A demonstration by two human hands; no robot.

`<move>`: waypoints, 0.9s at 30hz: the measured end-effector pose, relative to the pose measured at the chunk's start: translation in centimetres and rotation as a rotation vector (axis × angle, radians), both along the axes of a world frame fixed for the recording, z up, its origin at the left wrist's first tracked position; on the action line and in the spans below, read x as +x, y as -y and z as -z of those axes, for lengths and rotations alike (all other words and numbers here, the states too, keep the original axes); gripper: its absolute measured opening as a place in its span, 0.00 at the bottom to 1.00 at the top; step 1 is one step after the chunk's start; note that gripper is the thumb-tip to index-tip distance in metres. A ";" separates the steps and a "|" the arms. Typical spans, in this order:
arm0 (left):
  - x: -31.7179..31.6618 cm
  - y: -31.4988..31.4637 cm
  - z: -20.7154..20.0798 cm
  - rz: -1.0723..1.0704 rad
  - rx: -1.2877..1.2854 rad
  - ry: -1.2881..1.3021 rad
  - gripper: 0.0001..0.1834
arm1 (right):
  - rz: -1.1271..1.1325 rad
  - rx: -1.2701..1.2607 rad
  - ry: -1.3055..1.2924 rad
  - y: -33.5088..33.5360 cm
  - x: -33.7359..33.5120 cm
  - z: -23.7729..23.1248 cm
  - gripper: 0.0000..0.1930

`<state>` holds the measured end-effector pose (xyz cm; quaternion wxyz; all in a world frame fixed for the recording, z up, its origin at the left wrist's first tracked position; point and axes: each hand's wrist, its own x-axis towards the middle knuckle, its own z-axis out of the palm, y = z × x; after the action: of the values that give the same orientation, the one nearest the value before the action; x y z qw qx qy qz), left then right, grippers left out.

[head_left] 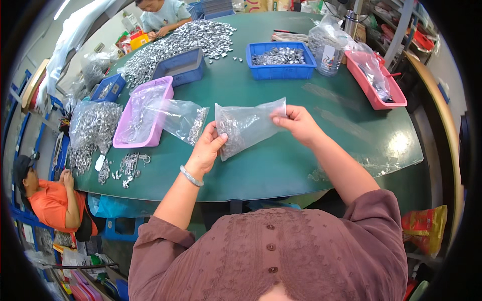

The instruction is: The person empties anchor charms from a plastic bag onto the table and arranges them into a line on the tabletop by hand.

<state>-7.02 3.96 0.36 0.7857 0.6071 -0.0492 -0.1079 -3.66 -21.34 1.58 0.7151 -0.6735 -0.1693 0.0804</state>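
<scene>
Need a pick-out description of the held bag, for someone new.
Over the large green table, find the person's left hand and right hand. Between them is a translucent bag, metal parts bunched at its left. Unlike the bag lying partly over the lilac bin, it's held in both hands.

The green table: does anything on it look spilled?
A few metal pieces lie apart from the big heap, so they look stray; other loose parts lie outside the bulging bag. No spill shows around the held clear bag.
</scene>
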 end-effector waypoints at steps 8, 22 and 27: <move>2.3 1.6 -0.6 0.093 0.282 0.105 0.03 | 0.124 -0.148 -0.181 4.0 -0.6 3.1 0.10; 5.2 7.1 -6.2 0.123 0.632 0.422 0.04 | 0.502 -0.584 0.433 7.1 -1.8 0.7 0.25; 5.2 10.4 -9.6 0.265 1.173 0.916 0.06 | 0.342 -0.574 0.875 4.1 -0.9 -0.9 0.16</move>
<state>-1.86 -6.41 9.99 0.2149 0.8989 -0.3782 0.0531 -4.61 -25.41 2.52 0.3688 -0.8299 -0.3100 -0.2816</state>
